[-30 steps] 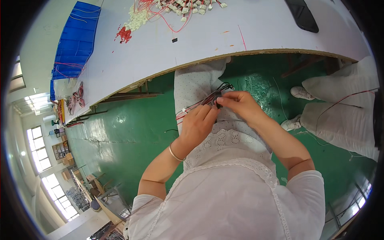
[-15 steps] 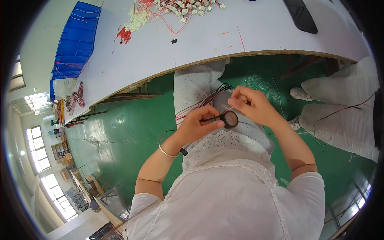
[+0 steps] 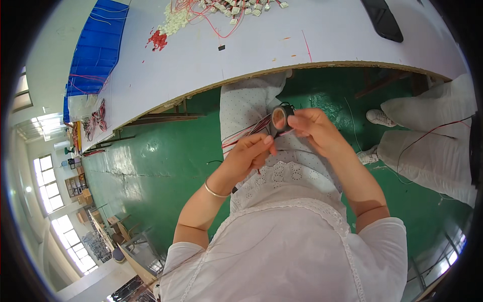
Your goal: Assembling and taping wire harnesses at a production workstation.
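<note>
A roll of black tape (image 3: 278, 119) with a pinkish core stands tilted at my right hand's fingertips. My right hand (image 3: 319, 130) is closed against the roll, its thumb and fingers pinched together. Just left of it, my left hand (image 3: 251, 153) pinches a thin wire; a short reddish end pokes out below its fingers. A dark strip and a pinkish wire piece span the small gap between the two hands, partly hidden by fingers. Behind them, a bundle of red and black wires (image 3: 251, 130) lies across my lap.
The white table's edge (image 3: 322, 64) curves just beyond my knees. On it are white connectors with red wires (image 3: 236, 7), red bits (image 3: 158, 40), a black phone (image 3: 382, 20) and a blue tray (image 3: 95, 50). Another person's legs (image 3: 427, 146) are at my right.
The tape roll has moved up and left, from beside my left fingers to my right fingertips, and turned more upright. My left hand has shifted slightly, and both hands are closer together.
</note>
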`<move>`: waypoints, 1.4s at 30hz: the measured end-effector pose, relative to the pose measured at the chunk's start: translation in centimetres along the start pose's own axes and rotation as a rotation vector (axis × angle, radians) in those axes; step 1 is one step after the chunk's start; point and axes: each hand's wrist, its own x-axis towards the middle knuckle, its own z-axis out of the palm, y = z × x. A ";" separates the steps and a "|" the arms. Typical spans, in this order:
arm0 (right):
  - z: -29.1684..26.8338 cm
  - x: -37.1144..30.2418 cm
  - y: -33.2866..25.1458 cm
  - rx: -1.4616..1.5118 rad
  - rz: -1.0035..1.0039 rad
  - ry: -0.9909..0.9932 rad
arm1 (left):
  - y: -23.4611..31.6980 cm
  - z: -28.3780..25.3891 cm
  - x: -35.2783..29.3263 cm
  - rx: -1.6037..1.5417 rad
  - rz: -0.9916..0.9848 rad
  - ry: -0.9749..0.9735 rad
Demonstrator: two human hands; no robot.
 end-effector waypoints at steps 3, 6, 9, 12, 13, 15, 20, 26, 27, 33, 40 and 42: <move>-0.7 -0.2 -1.3 -0.245 -0.008 -0.137 | 0.5 -0.4 0.2 -0.270 -0.191 -0.153; -0.9 -0.4 -2.1 -0.449 -0.013 -0.196 | 3.3 1.8 0.5 0.081 -0.114 -0.056; -1.7 -0.3 -3.4 -0.746 -0.207 -0.349 | 2.5 1.4 0.9 0.268 -0.027 -0.032; -2.3 -0.8 -4.4 -1.006 -0.448 -0.431 | 3.2 0.2 1.8 0.216 -0.115 -0.065; -2.4 -0.9 -4.4 -1.011 -0.543 -0.403 | 3.9 0.2 2.0 0.124 -0.247 -0.059; -1.7 -1.2 -4.1 -0.863 -0.457 -0.259 | 4.7 1.1 1.9 0.197 -0.184 0.004; 0.0 -0.9 -3.5 -0.828 -0.103 0.096 | 3.2 2.3 1.7 0.760 0.266 0.120; 1.3 -0.3 -2.3 -0.874 -0.036 0.102 | 2.6 2.7 1.6 1.398 0.770 0.288; 1.2 0.0 -1.6 -0.744 -0.004 0.110 | 2.2 2.6 1.6 1.454 0.795 0.294; 0.1 -0.4 -0.1 -0.188 -0.028 -0.016 | -0.6 -0.4 0.7 0.079 0.110 0.034; -2.4 -0.2 -2.5 -0.676 -0.537 -0.514 | 1.9 0.2 0.5 0.174 -0.146 -0.184; -1.1 -1.2 -3.3 -0.781 -0.440 -0.349 | 0.4 -0.5 1.1 0.227 -0.013 -0.179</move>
